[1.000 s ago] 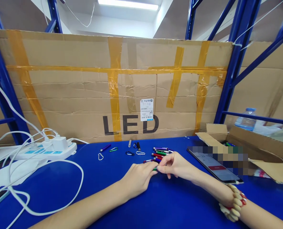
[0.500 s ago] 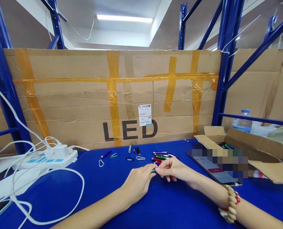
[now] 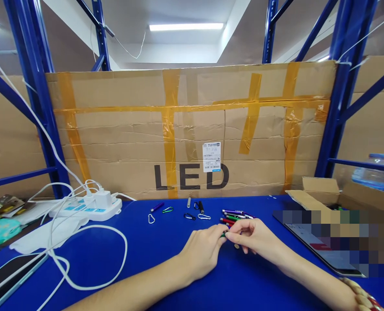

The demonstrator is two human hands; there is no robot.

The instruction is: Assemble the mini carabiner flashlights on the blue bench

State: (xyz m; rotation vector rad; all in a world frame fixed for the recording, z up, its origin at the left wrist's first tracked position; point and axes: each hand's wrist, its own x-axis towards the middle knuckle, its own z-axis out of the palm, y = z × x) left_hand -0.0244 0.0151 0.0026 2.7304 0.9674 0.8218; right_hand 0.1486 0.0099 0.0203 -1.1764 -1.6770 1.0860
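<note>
My left hand [image 3: 203,252] is closed on a small green object [image 3: 223,234], mostly hidden by the fingers. My right hand [image 3: 255,236] meets it there, thumb and forefinger pinched at the object's end; whatever they grip is too small to make out. Beneath the right fingers shows a small round brassy thing [image 3: 236,246]. Several pens [image 3: 233,214], purple, green and red, lie just behind the hands. Farther left are a black cylinder [image 3: 201,207], a silver cylinder [image 3: 188,202], a silver carabiner [image 3: 204,217] and a black carabiner [image 3: 189,216].
A green carabiner [image 3: 167,210], a purple cylinder [image 3: 157,207] and another silver carabiner [image 3: 151,219] lie back left. A white power strip [image 3: 114,211] and looping cable [image 3: 126,250] occupy the left. On the right are a tablet [image 3: 308,242] and open carton [image 3: 360,196]; cardboard [image 3: 130,142] stands behind.
The camera has turned left, so everything appears farther right. Both hands stay together at the green object. A small round brassy thing now shows below the right fingers.
</note>
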